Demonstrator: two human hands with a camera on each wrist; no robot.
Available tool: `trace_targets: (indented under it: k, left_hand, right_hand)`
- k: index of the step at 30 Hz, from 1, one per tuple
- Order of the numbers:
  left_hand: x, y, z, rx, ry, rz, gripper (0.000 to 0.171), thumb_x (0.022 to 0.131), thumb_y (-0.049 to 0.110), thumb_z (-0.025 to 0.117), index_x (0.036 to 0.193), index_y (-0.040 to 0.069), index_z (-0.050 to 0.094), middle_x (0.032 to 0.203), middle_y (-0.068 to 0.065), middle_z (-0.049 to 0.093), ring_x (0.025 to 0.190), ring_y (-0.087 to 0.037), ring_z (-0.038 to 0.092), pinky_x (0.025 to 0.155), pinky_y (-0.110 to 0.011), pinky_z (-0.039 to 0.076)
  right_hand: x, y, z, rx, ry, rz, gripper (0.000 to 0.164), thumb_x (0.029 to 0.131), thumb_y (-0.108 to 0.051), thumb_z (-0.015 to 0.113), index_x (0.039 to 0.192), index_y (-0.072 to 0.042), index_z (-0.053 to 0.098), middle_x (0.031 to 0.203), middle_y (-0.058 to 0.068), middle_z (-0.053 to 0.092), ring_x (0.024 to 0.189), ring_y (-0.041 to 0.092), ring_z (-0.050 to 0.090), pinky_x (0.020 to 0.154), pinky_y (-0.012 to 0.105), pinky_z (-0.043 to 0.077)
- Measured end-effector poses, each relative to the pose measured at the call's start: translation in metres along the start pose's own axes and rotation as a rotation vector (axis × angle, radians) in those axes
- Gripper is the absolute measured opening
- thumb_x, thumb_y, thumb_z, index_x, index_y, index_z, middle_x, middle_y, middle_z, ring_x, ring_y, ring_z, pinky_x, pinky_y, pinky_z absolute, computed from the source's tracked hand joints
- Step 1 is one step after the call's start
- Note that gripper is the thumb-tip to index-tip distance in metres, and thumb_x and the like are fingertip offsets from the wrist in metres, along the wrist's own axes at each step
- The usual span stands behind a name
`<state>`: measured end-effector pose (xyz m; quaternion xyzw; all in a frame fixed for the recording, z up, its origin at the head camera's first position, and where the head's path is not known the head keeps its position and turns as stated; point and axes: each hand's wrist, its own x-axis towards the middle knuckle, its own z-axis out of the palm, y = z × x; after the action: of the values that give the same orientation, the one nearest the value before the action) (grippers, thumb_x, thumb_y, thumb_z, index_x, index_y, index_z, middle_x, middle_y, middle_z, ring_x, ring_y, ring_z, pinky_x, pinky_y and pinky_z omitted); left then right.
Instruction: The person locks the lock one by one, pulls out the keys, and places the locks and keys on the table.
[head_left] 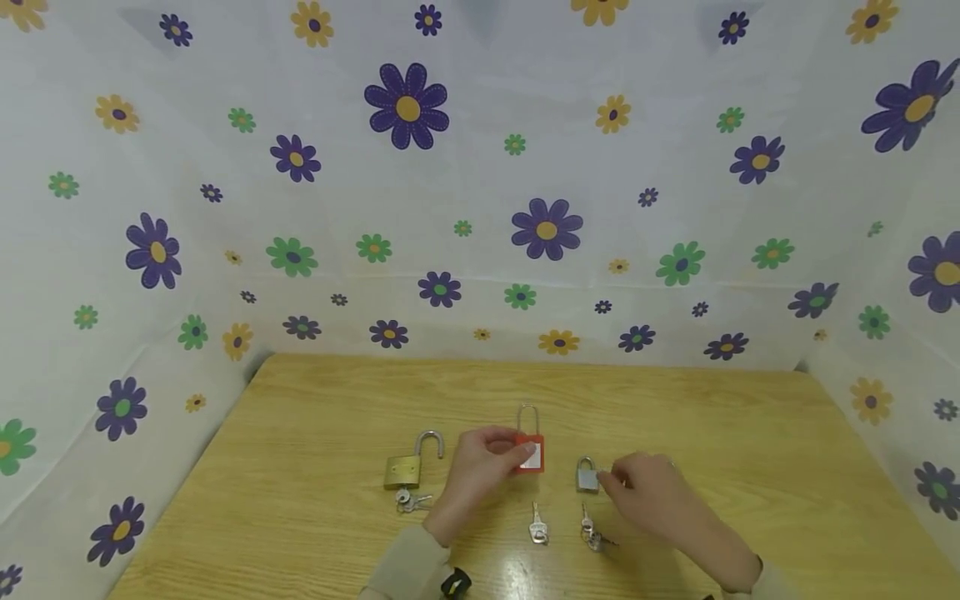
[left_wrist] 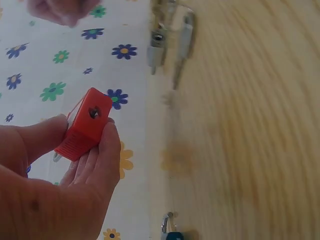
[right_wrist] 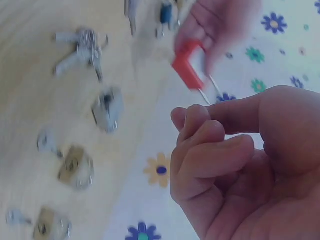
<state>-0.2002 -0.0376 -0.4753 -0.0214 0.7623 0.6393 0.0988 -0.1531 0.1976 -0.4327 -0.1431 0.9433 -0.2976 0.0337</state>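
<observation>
My left hand (head_left: 480,467) grips a red padlock (head_left: 538,468) with a white label, thumb over the label and fingers behind. Its thin shackle points away from me. In the left wrist view the keyhole in the padlock's red base (left_wrist: 95,112) faces the camera. My right hand (head_left: 651,492) is near a small grey padlock (head_left: 587,479), fingertips beside its right edge in the head view. The right wrist view shows those fingers (right_wrist: 205,165) curled against the thumb, nothing visible between them, with the grey padlock (right_wrist: 107,110) apart from them on the table.
On the wooden table (head_left: 300,433), a brass padlock (head_left: 402,472) lies with its shackle swung out, near a bunch of keys (head_left: 412,501). A silver key (head_left: 538,529) and another key bunch (head_left: 591,533) lie closer to me. A flowered cloth (head_left: 480,183) surrounds the table.
</observation>
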Motion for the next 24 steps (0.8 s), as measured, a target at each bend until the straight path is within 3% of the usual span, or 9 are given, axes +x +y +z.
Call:
trace_targets:
  k: [6,16,20,24]
  left_hand:
    - [0.004,-0.008,0.004,0.26,-0.045,0.043,0.034,0.088,0.025,0.081,0.112,0.002,0.074,0.099,-0.009,0.075,0.088,-0.017,0.067,0.071,-0.029,0.054]
    - [0.01,-0.013,0.009,0.382,-0.038,0.052,0.033,0.089,0.025,0.08,0.109,0.0,0.072,0.093,-0.006,0.071,0.082,-0.016,0.064,0.068,-0.029,0.053]
    - [0.01,-0.009,0.01,0.5,-0.041,0.081,0.031,0.09,0.03,0.079,0.102,0.002,0.076,0.089,-0.004,0.073,0.076,-0.014,0.062,0.063,-0.028,0.05]
    - [0.011,-0.005,0.009,0.625,-0.044,0.103,0.032,0.091,0.036,0.078,0.09,0.004,0.078,0.073,0.0,0.069,0.06,-0.012,0.051,0.052,-0.026,0.039]
  right_hand:
    - [-0.007,0.009,-0.021,-0.025,0.006,0.09,0.038,0.102,-0.021,0.062,0.065,-0.014,0.06,0.055,-0.008,0.048,0.049,0.005,0.034,0.049,0.022,0.032]
    - [-0.015,0.015,-0.03,-0.03,-0.005,0.143,0.034,0.1,-0.021,0.062,0.067,-0.011,0.063,0.057,-0.005,0.05,0.051,0.009,0.04,0.049,0.024,0.034]
    - [-0.015,0.016,-0.031,-0.027,-0.009,0.157,0.033,0.1,-0.021,0.063,0.069,-0.011,0.065,0.058,-0.004,0.052,0.051,0.01,0.042,0.048,0.024,0.035]
    - [-0.015,0.017,-0.031,-0.015,-0.016,0.165,0.031,0.101,-0.023,0.062,0.073,-0.01,0.067,0.059,-0.003,0.054,0.051,0.012,0.044,0.048,0.026,0.036]
